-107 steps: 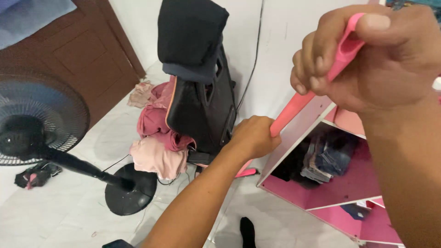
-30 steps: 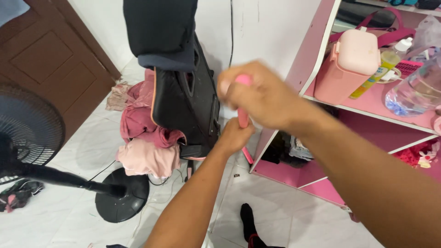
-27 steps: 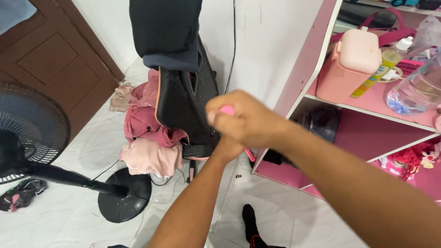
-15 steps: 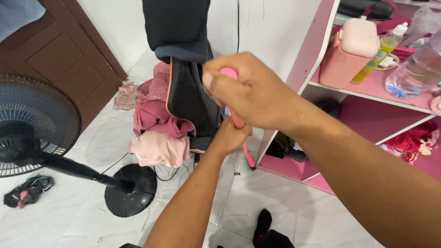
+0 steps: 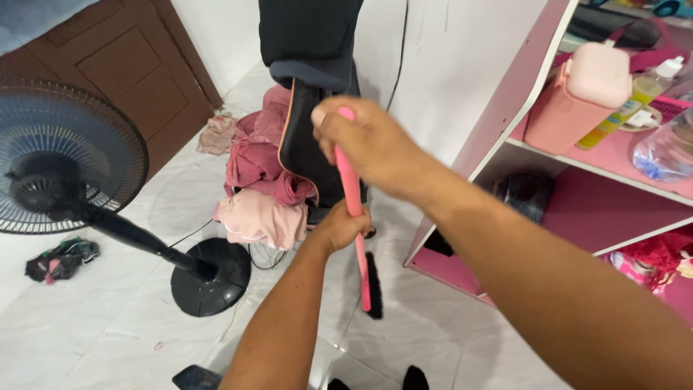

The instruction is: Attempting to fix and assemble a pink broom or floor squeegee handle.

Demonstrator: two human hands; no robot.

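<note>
Currently, your right hand (image 5: 368,141) wraps the top of a slim pink broom handle (image 5: 351,191), with the fingers curled tightly around the smooth plastic shaft. Your left hand (image 5: 345,225) grips the same handle lower down, fingers closed around it from the left side. Both hands press on the shaft with no gap visible between palm and plastic.

The handle runs nearly vertical, tilted slightly to the right as it descends. At its lower end sits the broom head (image 5: 374,285), a narrow strip of dark bristles backed by pink plastic, resting near the glossy white tiled floor (image 5: 123,325) just in front of you.

To the left stands a pedestal fan (image 5: 68,162) with a round wire grille, a slanted dark pole and a flat circular base. Beyond the broom, a dark chair (image 5: 314,144) carries folded dark fabric on top, and a heap of soft pink clothes (image 5: 260,188) is piled against its left side. A brown panelled wooden door (image 5: 137,65) closes off the far left corner.

On the right, a pink shelf unit (image 5: 520,94) with white edges holds a rounded pink plastic container (image 5: 577,97), a yellow bottle (image 5: 635,105) and a clear water bottle (image 5: 668,148) on its upper board.
</note>
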